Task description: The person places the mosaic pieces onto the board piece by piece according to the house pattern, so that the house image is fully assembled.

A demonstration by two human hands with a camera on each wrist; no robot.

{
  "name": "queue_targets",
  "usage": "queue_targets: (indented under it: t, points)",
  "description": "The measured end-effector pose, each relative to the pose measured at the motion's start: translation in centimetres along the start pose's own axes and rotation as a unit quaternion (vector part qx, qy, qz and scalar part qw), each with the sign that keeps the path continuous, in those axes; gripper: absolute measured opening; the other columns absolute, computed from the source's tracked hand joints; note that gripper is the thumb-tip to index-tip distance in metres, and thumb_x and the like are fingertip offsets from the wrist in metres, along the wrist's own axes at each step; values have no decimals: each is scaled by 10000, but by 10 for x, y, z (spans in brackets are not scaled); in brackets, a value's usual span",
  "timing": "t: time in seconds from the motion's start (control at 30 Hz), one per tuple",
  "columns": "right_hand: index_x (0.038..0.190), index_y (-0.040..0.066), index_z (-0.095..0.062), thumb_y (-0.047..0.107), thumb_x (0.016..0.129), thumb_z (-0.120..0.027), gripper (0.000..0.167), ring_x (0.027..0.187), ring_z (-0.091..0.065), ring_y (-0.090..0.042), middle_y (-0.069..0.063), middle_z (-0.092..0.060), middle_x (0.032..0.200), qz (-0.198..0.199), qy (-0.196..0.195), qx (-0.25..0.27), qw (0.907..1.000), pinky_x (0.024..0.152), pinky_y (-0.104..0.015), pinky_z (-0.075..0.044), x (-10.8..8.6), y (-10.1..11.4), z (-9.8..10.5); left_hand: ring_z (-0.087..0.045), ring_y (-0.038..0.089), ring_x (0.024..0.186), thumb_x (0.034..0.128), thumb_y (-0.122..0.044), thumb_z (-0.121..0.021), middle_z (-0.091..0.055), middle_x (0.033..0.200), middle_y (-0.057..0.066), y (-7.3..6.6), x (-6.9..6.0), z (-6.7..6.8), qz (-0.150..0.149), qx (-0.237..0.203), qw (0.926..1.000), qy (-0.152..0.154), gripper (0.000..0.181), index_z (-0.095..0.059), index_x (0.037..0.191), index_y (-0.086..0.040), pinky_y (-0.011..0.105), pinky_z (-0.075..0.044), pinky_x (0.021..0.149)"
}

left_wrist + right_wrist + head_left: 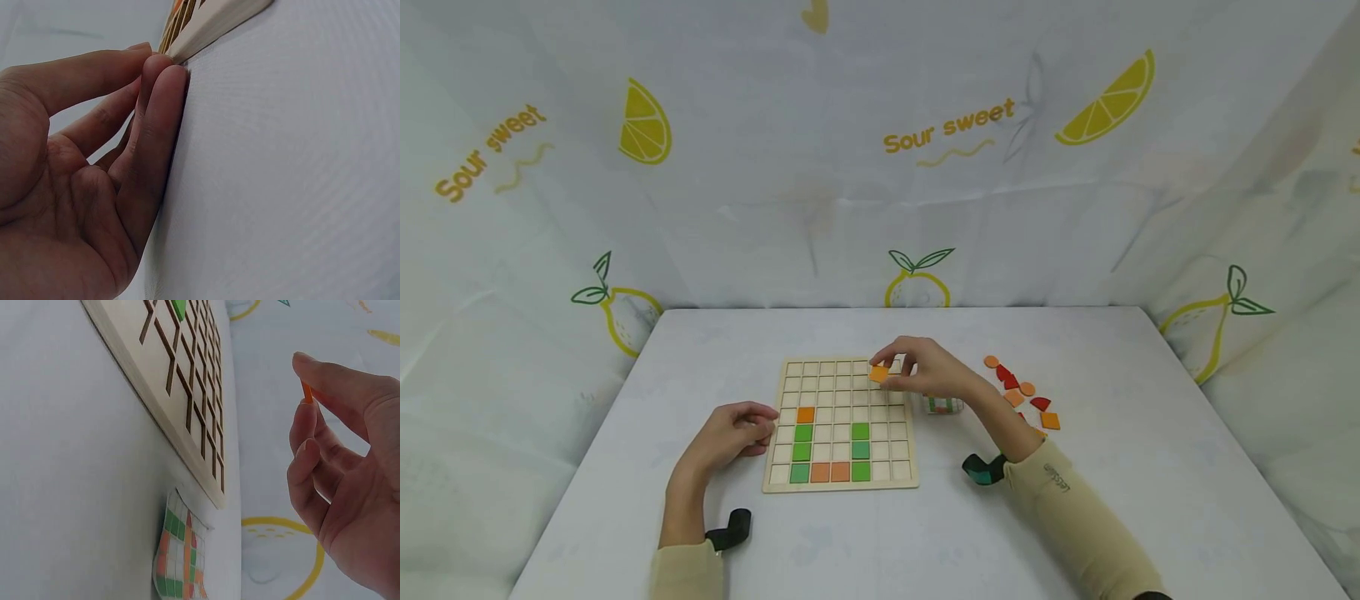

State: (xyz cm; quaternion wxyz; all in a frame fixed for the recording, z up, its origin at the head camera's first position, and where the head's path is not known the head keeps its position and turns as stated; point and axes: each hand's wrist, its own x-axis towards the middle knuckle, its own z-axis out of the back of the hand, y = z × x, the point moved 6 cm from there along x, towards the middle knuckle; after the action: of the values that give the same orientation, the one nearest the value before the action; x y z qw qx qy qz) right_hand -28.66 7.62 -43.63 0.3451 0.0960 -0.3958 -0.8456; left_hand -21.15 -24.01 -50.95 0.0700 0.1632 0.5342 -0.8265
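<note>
the right hand [921, 367] pinches an orange square tile [879, 374] above the wooden grid board [842, 433], hiding some of its top right. the left hand [730, 433] touches the left rim [770, 463], grip unclear; white tabletop [842, 542] stretches in front.

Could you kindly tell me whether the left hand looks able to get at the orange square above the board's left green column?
Probably yes: the left hand is at the left edge of the board, close to that orange square, and nothing appears to stand in between.
</note>
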Motion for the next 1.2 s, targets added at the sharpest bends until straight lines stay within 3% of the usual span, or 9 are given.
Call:
queue_targets:
  t: [0.5, 0.77, 1.2]
  points:
    - [1203, 149, -730, 220, 884, -805, 336, 711, -594, -132, -32, -663, 1057, 45, 898, 29, 9959, 675, -208, -518, 40, 19, -56, -671, 161, 838, 960, -143, -681, -715, 1002, 94, 0, 0, -1, 8, -29, 10000, -38, 279, -675, 1219, -38, 279, -619, 742]
    - [1162, 182, -743, 203, 892, -798, 276, 887, -574, -165, 5, -681, 1011, 69, 1205, -164, 9926, 732, -213, -472, 51, 16, -80, -664, 163, 827, 961, -149, -682, -715, 992, 91, 0, -1, -1, 13, 2, 10000, -45, 276, -680, 1216, -45, 275, -618, 739]
    - [1186, 190, -741, 235, 898, -797, 297, 979, -642, -178, 9, -716, 1053, 38, 1396, -649, 9881, 767, -220, -470, 54, 20, -93, -666, 163, 822, 959, -140, -680, -716, 985, 91, 1, 0, -1, -7, -5, 10000, -52, 269, -683, 1210, -45, 275, -620, 735]
